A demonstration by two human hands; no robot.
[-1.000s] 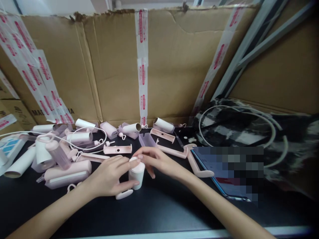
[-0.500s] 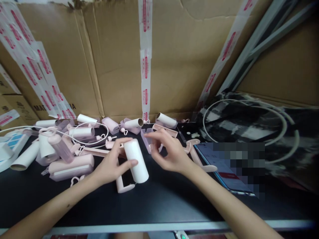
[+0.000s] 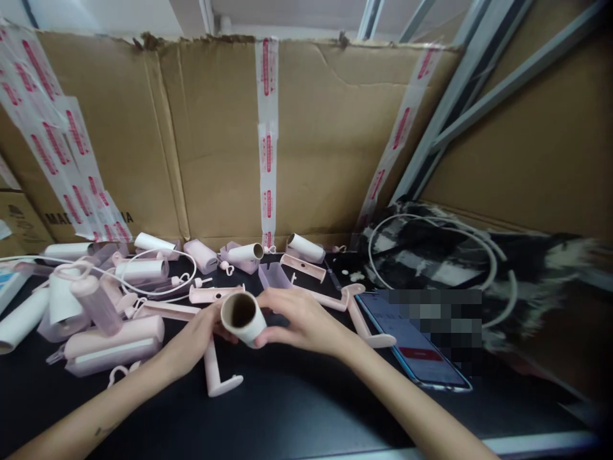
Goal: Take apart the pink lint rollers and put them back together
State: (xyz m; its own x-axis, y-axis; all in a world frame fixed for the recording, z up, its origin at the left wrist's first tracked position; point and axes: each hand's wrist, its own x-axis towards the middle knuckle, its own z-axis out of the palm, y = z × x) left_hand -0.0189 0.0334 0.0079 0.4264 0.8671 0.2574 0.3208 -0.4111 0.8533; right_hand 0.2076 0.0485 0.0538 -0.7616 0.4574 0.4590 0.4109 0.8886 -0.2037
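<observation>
A small white paper roll (image 3: 253,332) on a brown cardboard core is between my hands, its open end tilted up toward me. My right hand (image 3: 301,319) grips its right side, with the thumb low on the near side and fingers behind. My left hand (image 3: 198,338) closes on the left side; its fingertips are partly hidden behind the roll. Just below my left hand lies a pale pink plastic bracket (image 3: 215,374) with a rounded end. Behind the roll are a long pink bracket (image 3: 215,294) and an open lilac plastic case (image 3: 274,276).
Pink cases and white rolls (image 3: 23,319) are heaped at the left, with a looped white cable (image 3: 195,262). More rolls (image 3: 306,248) lie along a taped cardboard box (image 3: 215,140). At the right are a pink bracket (image 3: 359,319), a phone (image 3: 416,351) and a black-and-white bundle (image 3: 431,255).
My right hand has come from beside the roll to grip it. The roll has tipped so its hollow end faces me. The view has tilted up, showing the box's top edge.
</observation>
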